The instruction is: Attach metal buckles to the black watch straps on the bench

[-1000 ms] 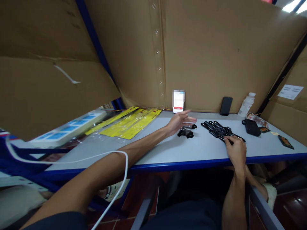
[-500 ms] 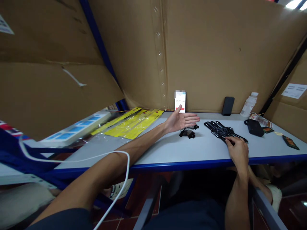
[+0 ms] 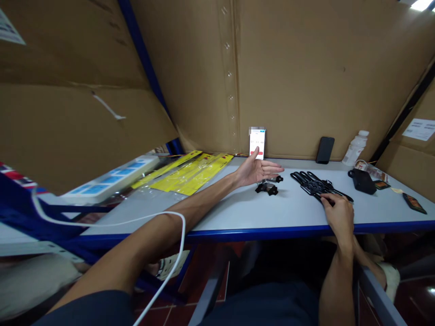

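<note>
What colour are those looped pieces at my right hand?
The looped pieces at your right hand are shiny black, as the head view shows.

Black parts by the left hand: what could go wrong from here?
1. The left hand is open close to the black parts; a sideways sweep might scatter them.
2. Its thumb overlaps the upright lit phone in view; a reach farther back could tip it.
3. The white cable crosses the left forearm in view, so it might snag if the arm moves; whether they touch is unclear.
</note>
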Available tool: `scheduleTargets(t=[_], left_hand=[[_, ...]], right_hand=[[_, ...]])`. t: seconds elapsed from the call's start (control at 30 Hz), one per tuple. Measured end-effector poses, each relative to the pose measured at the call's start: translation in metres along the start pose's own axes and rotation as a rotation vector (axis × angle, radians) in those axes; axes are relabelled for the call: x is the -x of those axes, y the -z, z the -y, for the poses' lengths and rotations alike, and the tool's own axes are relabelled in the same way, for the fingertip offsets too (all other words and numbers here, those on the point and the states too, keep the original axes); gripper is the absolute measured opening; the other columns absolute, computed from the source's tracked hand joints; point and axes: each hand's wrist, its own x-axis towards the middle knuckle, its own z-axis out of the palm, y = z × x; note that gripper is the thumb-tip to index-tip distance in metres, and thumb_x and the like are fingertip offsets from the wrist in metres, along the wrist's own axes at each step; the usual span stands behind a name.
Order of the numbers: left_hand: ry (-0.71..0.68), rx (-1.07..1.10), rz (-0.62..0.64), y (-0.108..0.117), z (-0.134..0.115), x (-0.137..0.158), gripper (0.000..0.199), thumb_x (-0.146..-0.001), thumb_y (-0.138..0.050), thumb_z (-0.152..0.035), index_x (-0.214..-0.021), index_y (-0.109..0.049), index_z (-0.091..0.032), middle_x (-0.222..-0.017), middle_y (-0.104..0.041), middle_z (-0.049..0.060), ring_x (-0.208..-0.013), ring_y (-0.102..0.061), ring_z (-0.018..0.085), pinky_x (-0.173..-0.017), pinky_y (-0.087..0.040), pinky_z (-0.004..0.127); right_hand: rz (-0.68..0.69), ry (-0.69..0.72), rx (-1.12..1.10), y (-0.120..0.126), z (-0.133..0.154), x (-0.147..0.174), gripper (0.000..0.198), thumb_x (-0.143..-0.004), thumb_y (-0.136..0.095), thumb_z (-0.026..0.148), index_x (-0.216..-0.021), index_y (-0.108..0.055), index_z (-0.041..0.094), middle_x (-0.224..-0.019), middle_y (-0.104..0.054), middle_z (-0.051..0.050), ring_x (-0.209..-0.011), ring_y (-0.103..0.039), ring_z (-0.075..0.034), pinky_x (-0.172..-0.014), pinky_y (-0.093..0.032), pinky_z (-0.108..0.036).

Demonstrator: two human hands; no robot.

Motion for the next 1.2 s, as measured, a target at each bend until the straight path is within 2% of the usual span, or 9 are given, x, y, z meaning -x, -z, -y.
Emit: scheduleTargets(t=[0.1,0.2,0.3,0.47,0.6,0.7,0.93,1.1,1.2], left_hand=[[-0.118,-0.224,-0.219,0.01,0.004,-0.006,0.078,-0.094,-0.027,-0.083,-0.086,-0.069,-0.018,-0.123,-0.075,0.016,-0.13,-0.06,0.033,-0.116,-0.038,0.053],[-0.163,-0.639,-0.459,0.028,0.013,-0.01,0.061,-0.095,-0.042,-0.073,-0.077,-0.062,-0.018,-0.11,-0.076,0.013,-0.113,-0.063,0.029,-0.108,-0.044,0.049],[-0.156,-1.034,-0.401,0.038,0.024,-0.009,0.04,-0.087,-0.066,-0.057,-0.098,-0.068,-0.018,-0.115,-0.072,0.012,-0.112,-0.062,0.029,-0.106,-0.046,0.046],[-0.116,-1.405,-0.326,0.024,0.046,-0.013,0.043,-0.088,-0.068,-0.05,-0.118,-0.072,-0.02,-0.128,-0.066,0.017,-0.125,-0.057,0.037,-0.113,-0.039,0.053],[-0.196,-1.427,-0.209,0.014,0.054,-0.021,0.045,-0.096,-0.057,-0.041,-0.137,-0.066,-0.024,-0.143,-0.061,0.015,-0.136,-0.053,0.035,-0.116,-0.037,0.051],[-0.198,-1.427,-0.125,0.018,0.054,-0.022,0.04,-0.097,-0.055,-0.038,-0.132,-0.07,-0.025,-0.144,-0.063,0.012,-0.136,-0.054,0.032,-0.117,-0.038,0.048],[-0.251,-1.367,-0.166,0.019,0.048,-0.018,0.027,-0.089,-0.062,-0.03,-0.11,-0.077,-0.023,-0.118,-0.075,0.011,-0.117,-0.062,0.031,-0.109,-0.044,0.046],[-0.204,-1.361,-0.212,0.011,0.046,-0.02,0.018,-0.089,-0.065,-0.037,-0.093,-0.074,-0.022,-0.102,-0.074,0.009,-0.101,-0.063,0.028,-0.101,-0.047,0.044],[-0.21,-1.327,-0.247,0.009,0.048,-0.021,0.016,-0.085,-0.066,-0.028,-0.097,-0.073,-0.022,-0.1,-0.073,0.008,-0.099,-0.062,0.027,-0.096,-0.05,0.043]], right_hand=[[-0.001,0.004,0.001,0.0,0.0,0.0,0.037,-0.091,-0.048,0.036,-0.099,-0.081,0.021,-0.104,-0.078,-0.012,-0.099,-0.061,-0.03,-0.088,-0.045,-0.042],[0.003,0.008,-0.001,0.0,0.0,0.0,0.037,-0.092,-0.048,0.036,-0.1,-0.081,0.021,-0.104,-0.078,-0.012,-0.1,-0.061,-0.03,-0.089,-0.045,-0.042],[-0.001,0.014,-0.006,0.0,0.0,0.0,0.035,-0.092,-0.048,0.035,-0.099,-0.08,0.022,-0.105,-0.078,-0.011,-0.1,-0.061,-0.03,-0.09,-0.045,-0.043],[0.02,0.019,0.027,0.0,0.004,0.002,0.031,-0.093,-0.051,0.031,-0.101,-0.08,0.023,-0.106,-0.077,-0.01,-0.102,-0.06,-0.029,-0.09,-0.045,-0.042],[0.075,0.083,0.065,0.002,0.009,0.003,0.029,-0.094,-0.054,0.026,-0.105,-0.08,0.022,-0.11,-0.076,-0.01,-0.101,-0.061,-0.028,-0.091,-0.046,-0.042],[0.123,0.135,0.055,0.001,0.021,0.007,0.03,-0.095,-0.054,0.024,-0.109,-0.08,0.023,-0.109,-0.075,-0.009,-0.102,-0.062,-0.027,-0.093,-0.046,-0.041],[0.233,0.193,-0.016,-0.006,0.056,0.016,0.031,-0.097,-0.054,0.022,-0.113,-0.08,0.027,-0.11,-0.074,-0.006,-0.104,-0.063,-0.025,-0.095,-0.047,-0.038],[0.223,0.132,-0.103,-0.002,0.05,0.016,0.032,-0.095,-0.053,0.02,-0.111,-0.08,0.026,-0.106,-0.074,-0.006,-0.106,-0.065,-0.024,-0.096,-0.047,-0.037],[0.209,0.111,-0.105,0.0,0.044,0.015,0.032,-0.094,-0.054,0.021,-0.11,-0.08,0.027,-0.105,-0.073,-0.006,-0.103,-0.066,-0.024,-0.094,-0.048,-0.037]])
